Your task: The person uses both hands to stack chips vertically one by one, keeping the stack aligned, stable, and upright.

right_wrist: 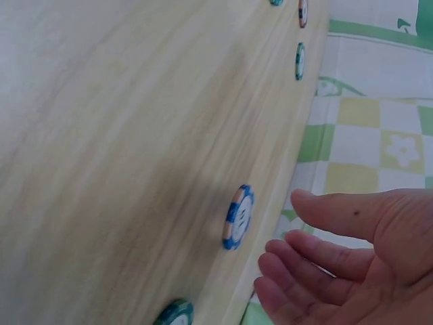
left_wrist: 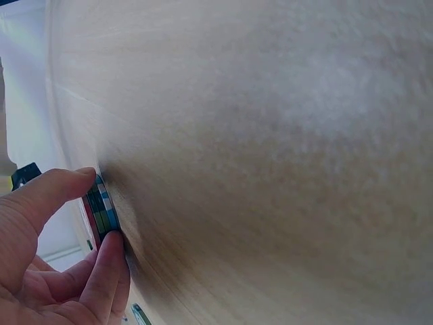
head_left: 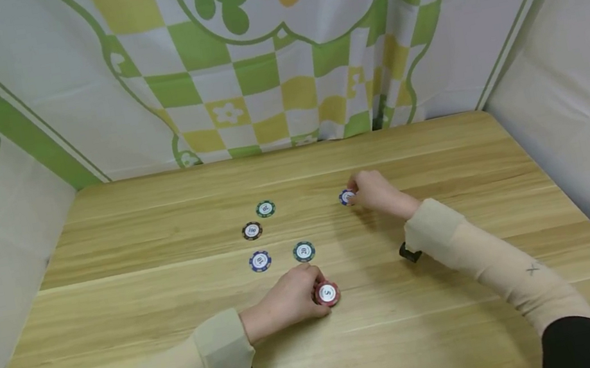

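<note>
My left hand [head_left: 292,296] grips a short stack of poker chips [head_left: 328,294] between thumb and fingers. A red chip marked 5 tops the stack, and green and blue-white edges show below it in the left wrist view. Farther back on the right, my right hand [head_left: 380,193] hovers over a blue poker chip [head_left: 346,197], partly covering it in the head view. In the right wrist view that blue chip [right_wrist: 239,218] lies flat on the table, apart from the spread thumb and loosely bent fingers. A green chip [right_wrist: 176,313] shows at the lower edge there.
Left of the middle of the wooden table [head_left: 151,338] lie several single chips: a green chip [head_left: 266,209], a black chip [head_left: 252,231] marked 100, a blue chip [head_left: 260,261] marked 10 and another green chip [head_left: 304,251]. A patterned curtain [head_left: 269,97] hangs behind the far edge.
</note>
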Tool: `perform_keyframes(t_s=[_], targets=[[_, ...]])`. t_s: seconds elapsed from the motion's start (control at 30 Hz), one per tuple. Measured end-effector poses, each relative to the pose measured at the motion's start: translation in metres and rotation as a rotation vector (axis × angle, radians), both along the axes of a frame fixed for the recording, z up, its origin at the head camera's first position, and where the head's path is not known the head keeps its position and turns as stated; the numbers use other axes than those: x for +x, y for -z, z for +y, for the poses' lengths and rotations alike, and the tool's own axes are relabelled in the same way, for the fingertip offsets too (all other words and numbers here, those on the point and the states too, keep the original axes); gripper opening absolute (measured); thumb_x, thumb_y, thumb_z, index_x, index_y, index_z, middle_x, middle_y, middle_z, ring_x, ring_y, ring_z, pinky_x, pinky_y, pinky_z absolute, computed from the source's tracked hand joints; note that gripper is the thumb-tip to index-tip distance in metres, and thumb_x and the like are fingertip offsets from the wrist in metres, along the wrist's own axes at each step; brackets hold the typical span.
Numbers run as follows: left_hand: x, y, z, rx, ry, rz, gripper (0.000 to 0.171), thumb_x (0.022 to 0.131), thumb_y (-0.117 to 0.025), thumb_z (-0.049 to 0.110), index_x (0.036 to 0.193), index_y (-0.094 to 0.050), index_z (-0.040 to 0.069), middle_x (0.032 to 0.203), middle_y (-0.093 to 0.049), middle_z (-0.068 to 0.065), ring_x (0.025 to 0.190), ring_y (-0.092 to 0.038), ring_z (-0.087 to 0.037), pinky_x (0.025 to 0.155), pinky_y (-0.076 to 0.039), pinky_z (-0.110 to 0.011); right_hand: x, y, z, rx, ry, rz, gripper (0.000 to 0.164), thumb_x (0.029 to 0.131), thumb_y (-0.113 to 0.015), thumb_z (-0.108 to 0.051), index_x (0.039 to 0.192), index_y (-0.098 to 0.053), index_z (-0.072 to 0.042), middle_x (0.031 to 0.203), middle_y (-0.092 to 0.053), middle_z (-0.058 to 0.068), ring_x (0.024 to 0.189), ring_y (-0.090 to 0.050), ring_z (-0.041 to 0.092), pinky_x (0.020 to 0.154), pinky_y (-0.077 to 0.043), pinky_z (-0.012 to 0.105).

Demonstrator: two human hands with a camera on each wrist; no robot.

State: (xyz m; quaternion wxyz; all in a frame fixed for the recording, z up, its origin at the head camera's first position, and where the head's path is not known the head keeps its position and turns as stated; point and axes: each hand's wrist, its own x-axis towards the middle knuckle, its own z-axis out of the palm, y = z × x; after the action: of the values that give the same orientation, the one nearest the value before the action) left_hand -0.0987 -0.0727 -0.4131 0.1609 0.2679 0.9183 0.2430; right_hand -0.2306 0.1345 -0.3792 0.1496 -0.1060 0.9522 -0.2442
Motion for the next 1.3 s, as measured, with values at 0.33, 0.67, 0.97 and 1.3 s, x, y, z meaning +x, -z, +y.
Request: perform_keyframes(t_s=[0.33,0.67,0.97,1.3], targets=[[0.000,0.000,0.001,0.003,-0.001,-0.003,0.036,0.064,-0.079,0.017,0.091,-0.059,0.004,0.083,-0.054,0.000,0.074,-0.050,-0.009,0.066,-0.045,-0.023,-0.011,0.012,0.003,0.012,0.012,0.003,0.040,0.082,-0.066,-0.016,0.113,-0.056,0.008,0.107,-0.059,0.020,0.090,-0.055,0.025,0.078,-0.047,0.035],[-0.001,0.002,0.001,0.001,-0.008,-0.017,0.036,0.065,-0.079,0.018,0.091,-0.058,0.004,0.083,-0.053,0.001,0.073,-0.049,-0.009,0.065,-0.044,-0.022,-0.017,0.022,0.003,0.011,0.011,-0.013,0.045,0.082,-0.067,-0.018,0.116,-0.054,0.010,0.114,-0.057,0.022,0.100,-0.055,0.030,0.084,-0.046,0.038],[0.001,0.000,0.000,0.027,0.003,0.020,0.033,0.064,-0.077,0.016,0.088,-0.058,0.005,0.083,-0.052,0.001,0.072,-0.049,-0.009,0.063,-0.043,-0.021,-0.024,0.028,0.003,0.027,0.030,-0.040,0.044,0.082,-0.067,-0.020,0.114,-0.054,0.007,0.112,-0.057,0.020,0.098,-0.055,0.028,0.083,-0.046,0.037],[0.001,0.001,-0.001,0.035,0.006,0.028,0.032,0.064,-0.077,0.015,0.087,-0.058,0.005,0.082,-0.052,0.001,0.072,-0.048,-0.009,0.063,-0.043,-0.020,-0.023,0.023,0.002,0.016,0.046,-0.067,0.047,0.076,-0.073,-0.019,0.111,-0.055,0.006,0.110,-0.057,0.019,0.092,-0.054,0.026,0.076,-0.047,0.031]])
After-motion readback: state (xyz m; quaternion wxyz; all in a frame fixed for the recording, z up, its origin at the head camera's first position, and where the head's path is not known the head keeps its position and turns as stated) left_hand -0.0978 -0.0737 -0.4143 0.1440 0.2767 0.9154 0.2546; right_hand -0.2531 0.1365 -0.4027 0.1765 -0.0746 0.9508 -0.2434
